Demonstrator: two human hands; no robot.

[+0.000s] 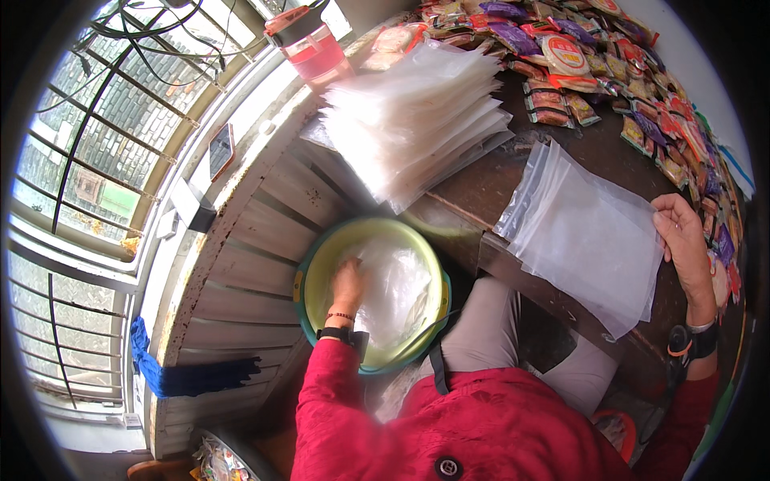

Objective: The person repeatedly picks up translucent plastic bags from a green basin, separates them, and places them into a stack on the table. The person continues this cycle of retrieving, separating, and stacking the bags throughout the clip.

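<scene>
My left hand (349, 284) reaches down into a yellow-green plastic basin (313, 252), at the side of a heap of clear plastic bags (397, 276). Its fingers are blurred, so their grip does not show. On the dark table, my right hand (680, 231) pinches the right edge of a small, slightly fanned pile of clear plastic bags (592, 234). Part of this pile hangs over the table's front edge. A much thicker stack of clear plastic bags (415, 120) lies farther back, above the basin.
Many wrapped snack packs (565, 54) cover the table's back and right side. A drink bottle (313, 51), a smartphone (222, 152) and a white box (191, 204) stand or lie along the windowsill. Blue cloth (198, 376) hangs at the left. Cables (150, 30) dangle by the window bars.
</scene>
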